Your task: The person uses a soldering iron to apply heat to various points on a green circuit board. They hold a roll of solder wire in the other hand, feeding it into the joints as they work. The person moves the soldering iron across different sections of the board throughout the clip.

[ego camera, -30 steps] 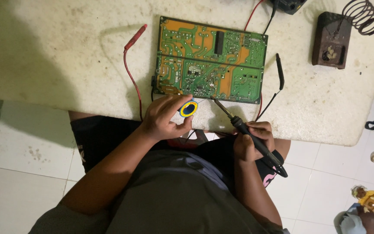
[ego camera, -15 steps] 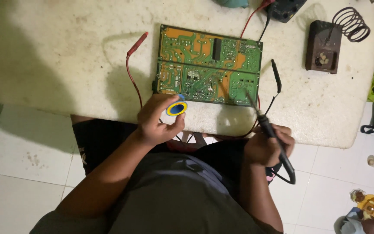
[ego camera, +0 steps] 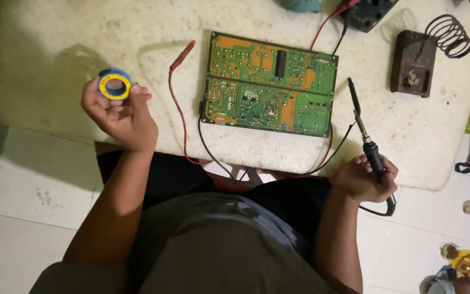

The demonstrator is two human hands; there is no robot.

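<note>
Holding a small blue-and-yellow spool (ego camera: 114, 85) out over the left part of the white table (ego camera: 55, 49), well apart from the circuit board (ego camera: 270, 84). Half a second ago sitting just below the board's near edge; now carried far to the left and raised. Left hand (ego camera: 119, 111) closed around the spool, fingertips pinching its rim, open centre facing the camera.

Gripping a soldering iron (ego camera: 368, 139) by its black handle in the right hand (ego camera: 363, 177), fingers wrapped tight round it. Tip pointing up and away, lying just off the board's right edge, not touching the board as far as can be seen. Earlier angled in toward the board's lower right corner; now drawn back and to the right. Cord looping under the hand.

Lying to the left of the board: a red probe (ego camera: 182, 56) with its red lead trailing toward the table's near edge. Running from under the board's left side: a black wire (ego camera: 208, 149). Standing at the far right of the table: a brown iron stand (ego camera: 413, 64) with a coiled holder.
</note>
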